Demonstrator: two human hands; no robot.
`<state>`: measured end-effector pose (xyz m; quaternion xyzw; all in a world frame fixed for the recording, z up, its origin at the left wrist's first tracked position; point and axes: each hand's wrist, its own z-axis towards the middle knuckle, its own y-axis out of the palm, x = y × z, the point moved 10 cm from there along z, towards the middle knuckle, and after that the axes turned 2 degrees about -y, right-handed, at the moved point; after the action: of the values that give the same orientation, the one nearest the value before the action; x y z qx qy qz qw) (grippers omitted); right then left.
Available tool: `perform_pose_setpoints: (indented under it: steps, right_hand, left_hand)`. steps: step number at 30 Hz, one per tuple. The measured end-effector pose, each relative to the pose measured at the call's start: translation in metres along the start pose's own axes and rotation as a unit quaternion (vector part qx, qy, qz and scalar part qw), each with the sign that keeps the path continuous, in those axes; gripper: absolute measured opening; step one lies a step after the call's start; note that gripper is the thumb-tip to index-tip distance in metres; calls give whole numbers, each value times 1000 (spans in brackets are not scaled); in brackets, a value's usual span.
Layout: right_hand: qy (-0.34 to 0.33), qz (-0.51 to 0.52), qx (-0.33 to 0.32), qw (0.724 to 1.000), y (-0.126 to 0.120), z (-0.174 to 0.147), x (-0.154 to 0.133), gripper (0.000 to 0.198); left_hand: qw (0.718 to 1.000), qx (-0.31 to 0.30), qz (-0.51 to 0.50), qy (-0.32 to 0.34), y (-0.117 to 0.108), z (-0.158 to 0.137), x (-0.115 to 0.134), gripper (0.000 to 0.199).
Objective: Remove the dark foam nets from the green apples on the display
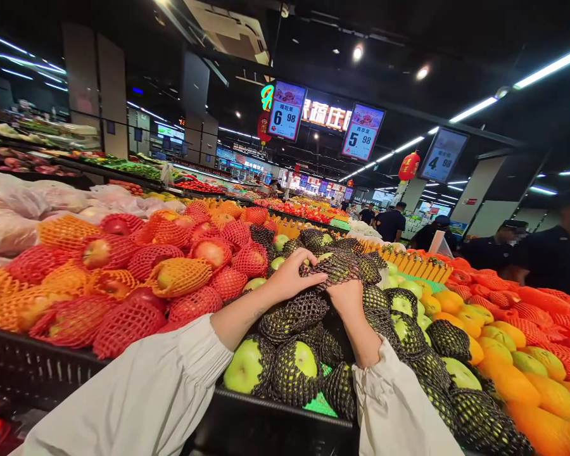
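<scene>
Above the middle of a heap of green apples, my right hand [346, 296] is closed around a green apple in a black foam net [338, 268]. My left hand [292, 276] is at the left end of that same apple, its thumb and curled fingers on the net; the fingertips are partly hidden. Below my wrists lie more netted green apples, one of them [296, 372] with its top bare. A large green apple [244, 366] beside it is only partly covered by its net. Dark netting [292, 315] covers another one under my left forearm.
Red apples in red and yellow nets [130, 323] fill the left side. Orange fruit [544, 392] lies at the right. A black crate rim [285, 405] runs along the front. Price signs [363, 132] hang overhead, and several people in dark clothes [390, 223] stand at the right.
</scene>
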<state>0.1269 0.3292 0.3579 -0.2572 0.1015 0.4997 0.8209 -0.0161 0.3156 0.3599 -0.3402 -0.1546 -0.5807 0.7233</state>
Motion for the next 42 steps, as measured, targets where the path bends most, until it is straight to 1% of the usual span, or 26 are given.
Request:
perform_pose_setpoints:
  steps: [3, 4, 6, 9, 11, 13, 16, 19, 21, 23, 25, 28, 30, 32, 35, 37, 39, 41, 42]
  right_hand:
    - [-9, 0, 27, 1000, -7, 0, -4, 26]
    - [-15, 12, 22, 1000, -6, 1, -7, 26]
    - [-22, 49, -2, 999, -2, 3, -12, 27]
    - [-3, 106, -20, 994, 2, 5, -15, 32]
    - [33, 142, -22, 989, 4, 4, -12, 32]
    - [67, 183, -29, 980, 9, 1, -8, 32]
    - [98, 221, -4, 970, 8, -2, -3, 45]
    - [106, 212, 32, 971, 2, -2, 0, 60]
    - [92, 200, 25, 975, 2, -1, -3, 59]
    - [68, 191, 4, 979, 4, 0, -9, 53]
    - [56, 185, -13, 981, 6, 0, -12, 46]
    - [72, 180, -19, 981, 8, -1, -7, 43]
    - [69, 184, -10, 980, 6, 0, -6, 42]
    - [51, 189, 12, 981, 1, 2, -8, 40]
    - [29, 204, 33, 978, -3, 4, -12, 41]
    - [30, 217, 35, 975, -2, 4, -12, 44]
    - [42, 228, 44, 972, -3, 3, -10, 46]
    - [51, 230, 50, 970, -5, 2, -8, 47]
    - [49, 227, 48, 972, -6, 2, -9, 47]
  left_hand:
    - [997, -37, -35, -55, 5, 2, -12, 32]
    - [996, -48, -54, -61, 6, 3, -12, 32]
    - [993, -52, -89, -61, 5, 5, -9, 32]
    - [987, -31, -138, -79, -3, 8, -11, 33]
    - [982, -10, -166, -92, -9, 10, -16, 35]
    - [979, 6, -181, -90, -15, 12, -18, 38]
    - [982, 7, -174, -74, -17, 12, -12, 37]
    - [989, 7, -141, -43, -20, 8, 2, 33]
    - [991, 10, -127, -29, -21, 6, 9, 33]
    - [990, 11, -136, -29, -23, 5, 12, 35]
    - [987, 6, -157, -43, -24, 5, 10, 37]
    - [982, -19, -175, -65, -22, 7, 5, 39]
    - [979, -26, -187, -70, -22, 9, 3, 41]
    - [977, -26, -195, -82, -22, 11, -2, 42]
    - [978, -31, -171, -114, -20, 12, -14, 48]
    - [983, -18, -136, -122, -23, 13, -21, 47]
    - [988, 15, -104, -114, -30, 15, -24, 43]
    - [989, 39, -97, -104, -34, 14, -25, 42]
    - [987, 41, -110, -105, -33, 13, -26, 44]
